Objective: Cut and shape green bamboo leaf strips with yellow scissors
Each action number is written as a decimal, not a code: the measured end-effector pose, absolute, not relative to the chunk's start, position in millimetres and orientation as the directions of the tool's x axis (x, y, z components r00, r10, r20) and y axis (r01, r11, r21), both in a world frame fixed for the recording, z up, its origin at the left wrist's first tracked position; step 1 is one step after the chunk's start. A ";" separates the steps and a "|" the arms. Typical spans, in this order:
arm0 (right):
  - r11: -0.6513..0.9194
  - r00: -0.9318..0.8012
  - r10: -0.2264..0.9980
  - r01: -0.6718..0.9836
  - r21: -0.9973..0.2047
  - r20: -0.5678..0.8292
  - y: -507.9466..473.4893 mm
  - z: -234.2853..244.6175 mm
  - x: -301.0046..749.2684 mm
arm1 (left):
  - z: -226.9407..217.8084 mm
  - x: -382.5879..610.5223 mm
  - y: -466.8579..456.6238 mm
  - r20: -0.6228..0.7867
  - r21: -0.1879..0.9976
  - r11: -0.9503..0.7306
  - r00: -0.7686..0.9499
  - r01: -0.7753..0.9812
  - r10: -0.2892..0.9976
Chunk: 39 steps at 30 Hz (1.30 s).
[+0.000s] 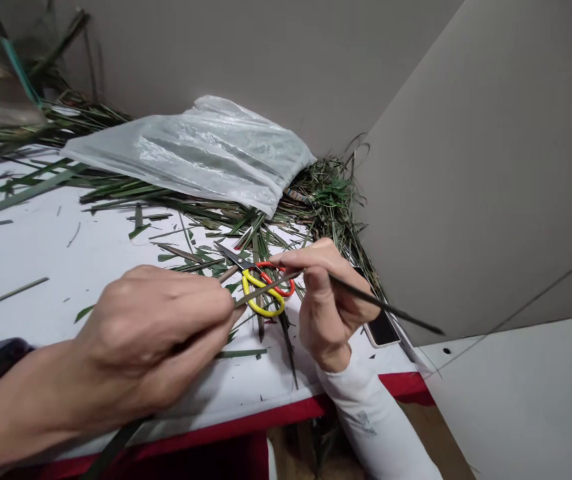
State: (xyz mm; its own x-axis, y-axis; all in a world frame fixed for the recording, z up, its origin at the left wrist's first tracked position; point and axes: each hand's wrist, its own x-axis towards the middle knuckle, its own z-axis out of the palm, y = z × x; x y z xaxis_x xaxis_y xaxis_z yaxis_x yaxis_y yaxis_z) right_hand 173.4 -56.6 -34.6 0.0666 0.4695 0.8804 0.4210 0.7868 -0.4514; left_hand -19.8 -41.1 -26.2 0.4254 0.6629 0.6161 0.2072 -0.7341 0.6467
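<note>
A long, narrow dark-green leaf strip [386, 304] runs between my two hands, above the front part of the table. My left hand [161, 333] is closed around one stretch of it, and a dark length hangs below that wrist. My right hand [329, 300] pinches the strip between thumb and fingers, its free tip pointing out to the right. Behind the strip, on the table, lie scissors [263, 283] with one yellow and one red handle loop, their dark blades pointing up and left. Cut leaf pieces [181, 253] are scattered around them.
A translucent plastic bag [206, 150] covers part of a heap of long leaves [331, 193] along the wall. A phone [382, 330] lies right of my right hand. At the far left stands a clear container [1, 73]. Red cloth [286, 410] edges the white tabletop [101, 233].
</note>
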 end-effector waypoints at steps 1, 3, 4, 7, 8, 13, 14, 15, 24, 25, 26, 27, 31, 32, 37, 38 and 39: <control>0.761 0.120 0.503 0.409 -0.504 0.856 -53.9 -35.5 173.3 | -25.4 -18.1 -38.8 0.597 0.643 -0.738 0.469 0.205 0.651; 0.714 0.219 0.563 0.357 -0.602 0.797 -47.9 -36.9 173.9 | -24.2 -15.7 -32.8 0.542 0.647 -0.736 0.558 0.200 0.628; 0.692 0.266 0.588 0.323 -0.645 0.764 -44.8 -37.5 174.7 | -24.3 -15.0 -29.7 0.487 0.696 -0.688 0.570 0.204 0.661; 0.613 0.365 0.650 0.267 -0.743 0.667 -36.4 -38.9 179.7 | -27.2 -14.4 -21.2 0.300 0.841 -0.499 0.587 0.208 0.752; 0.586 0.386 0.659 0.274 -0.763 0.645 -34.1 -39.3 182.1 | -28.4 -14.2 -19.2 0.250 0.874 -0.440 0.586 0.206 0.771; 0.535 0.443 0.668 0.273 -0.799 0.598 -24.8 -40.2 192.1 | -31.1 -10.7 -13.4 0.100 0.947 -0.263 0.605 0.187 0.790; 0.533 0.454 0.668 0.261 -0.805 0.589 -23.0 -40.4 192.9 | -31.3 -9.6 -12.4 0.078 0.954 -0.237 0.611 0.184 0.788; 0.524 0.464 0.669 0.259 -0.811 0.580 -21.1 -40.6 193.5 | -31.7 -8.6 -11.4 0.059 0.960 -0.213 0.614 0.182 0.787; 0.405 0.591 0.611 0.338 -0.849 0.527 4.8 -42.9 243.4 | -60.8 -8.4 -12.2 -0.154 0.984 0.050 0.693 0.168 0.704; 0.386 0.593 0.612 0.353 -0.852 0.523 6.3 -43.3 251.2 | -63.3 -9.0 -12.8 -0.190 0.981 0.112 0.683 0.158 0.705; 0.368 0.582 0.624 0.371 -0.853 0.522 6.8 -43.7 256.4 | -64.5 -9.6 -12.7 -0.221 0.975 0.179 0.659 0.131 0.719; 0.349 0.550 0.653 0.392 -0.851 0.521 6.3 -44.2 258.6 | -64.6 -10.2 -11.8 -0.250 0.965 0.245 0.627 0.096 0.738; 0.302 0.235 0.848 0.522 -0.798 0.475 -4.5 -44.7 239.9 | -56.6 -11.4 -2.9 -0.218 0.953 0.293 0.508 -0.072 0.833; 0.304 0.121 0.889 0.567 -0.766 0.442 -8.4 -44.7 232.0 | -54.3 -11.4 -0.6 -0.187 0.958 0.270 0.498 -0.099 0.847; 0.335 -0.207 0.935 0.784 -0.523 0.289 -23.5 -48.4 207.4 | -51.6 -10.7 6.4 -0.099 0.965 0.202 0.482 -0.167 0.870; 0.338 -0.229 0.934 0.812 -0.476 0.273 -24.6 -49.4 206.2 | -52.4 -10.9 7.0 -0.103 0.963 0.209 0.482 -0.171 0.870; 0.342 -0.249 0.934 0.833 -0.435 0.258 -25.2 -50.3 205.7 | -53.3 -11.2 7.4 -0.110 0.963 0.213 0.484 -0.165 0.868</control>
